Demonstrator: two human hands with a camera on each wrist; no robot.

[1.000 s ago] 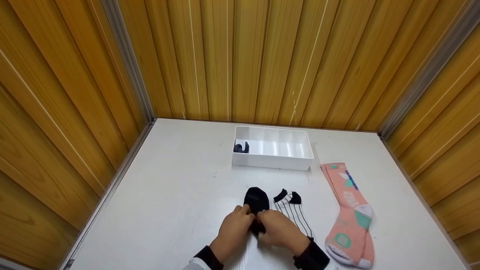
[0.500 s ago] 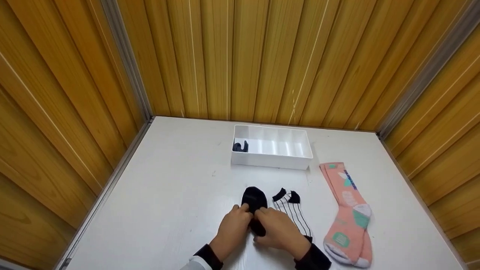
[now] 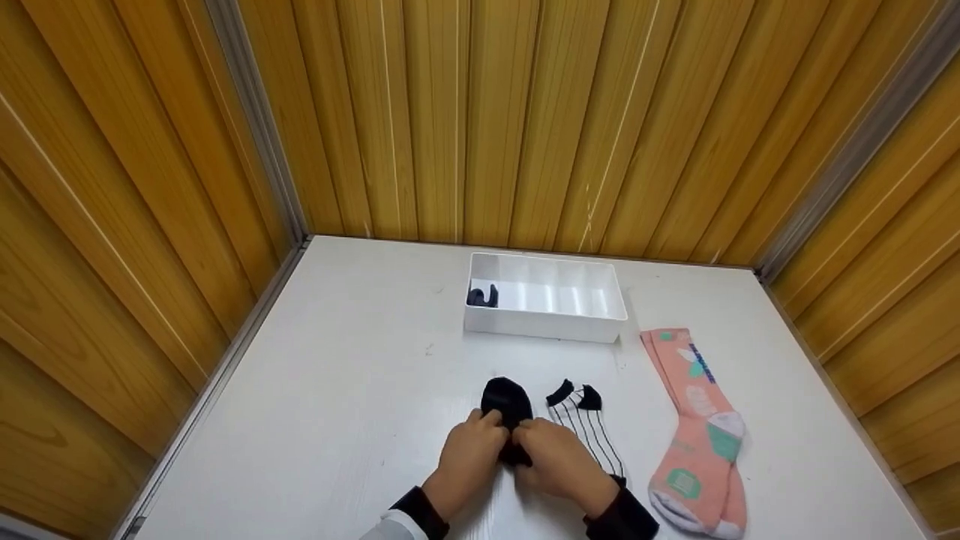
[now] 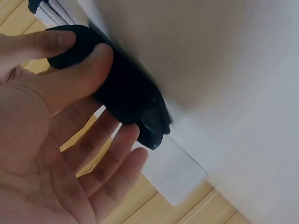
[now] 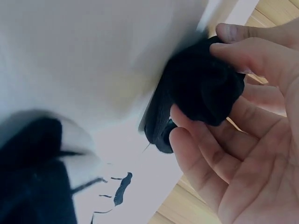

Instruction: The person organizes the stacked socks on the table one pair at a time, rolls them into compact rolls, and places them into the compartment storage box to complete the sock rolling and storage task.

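In the head view a black sock (image 3: 505, 399) lies near the front of the white table, its rounded end pointing away from me. My left hand (image 3: 470, 454) pinches its left side between thumb and fingers, and my right hand (image 3: 559, 459) pinches the right side close by. The left wrist view has the black fabric (image 4: 122, 88) folded under the thumb, with the other fingers spread below. From the right wrist, a bunched part (image 5: 203, 84) sits between thumb and fingers. Whether it is one sock or a pair cannot be told.
Right of the hands lies a white sock with black stripes and a black heel (image 3: 591, 397). Farther right are pink socks (image 3: 694, 457) with green and white patches. Behind stands a white box (image 3: 544, 325) with a dark folded item (image 3: 484, 297) at its left end.
The black sock has shifted slightly left, and less of its near end shows below the right hand. Both hands keep their pinch and have barely moved.
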